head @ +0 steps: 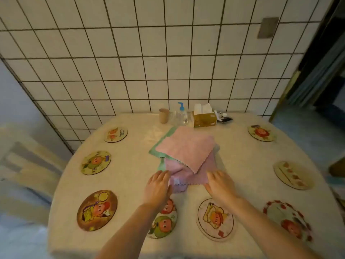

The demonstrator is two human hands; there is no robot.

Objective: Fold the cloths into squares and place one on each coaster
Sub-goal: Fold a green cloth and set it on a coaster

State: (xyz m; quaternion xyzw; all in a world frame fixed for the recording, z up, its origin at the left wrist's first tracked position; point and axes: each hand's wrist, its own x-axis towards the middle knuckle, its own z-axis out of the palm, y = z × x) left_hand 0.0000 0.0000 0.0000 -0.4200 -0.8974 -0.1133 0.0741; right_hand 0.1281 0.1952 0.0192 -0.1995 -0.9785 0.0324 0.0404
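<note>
Head view shows the pile of cloths lying in the middle of the desk, well apart from every coaster. A pink cloth sits on top, a green cloth peeks out along its left edge, and a lilac cloth spills from under the pile toward the person. Both hands are on that lilac one. The left hand lies over its near-left corner, fingers loosely curled at the rumpled edge; whether they actually pinch the fabric I cannot tell. The right hand lies at the near-right corner with fingers spread almost flat, pressing rather than gripping.

Coasters ring the desk. The nearest are a partly covered coaster under the left forearm and a square-figure coaster beside the right wrist. None carries a cloth, so the task looks barely begun.

The likely trouble comes from the pile: if the lilac cloth is drawn out while the others weigh on it, the pink and green ones may drag along, slide askew or drop off the desk. The bunched left corner may also give a crooked fold. Behind the pile stand a cup, a pump bottle and a tissue box; a shove backward could tip them.
</note>
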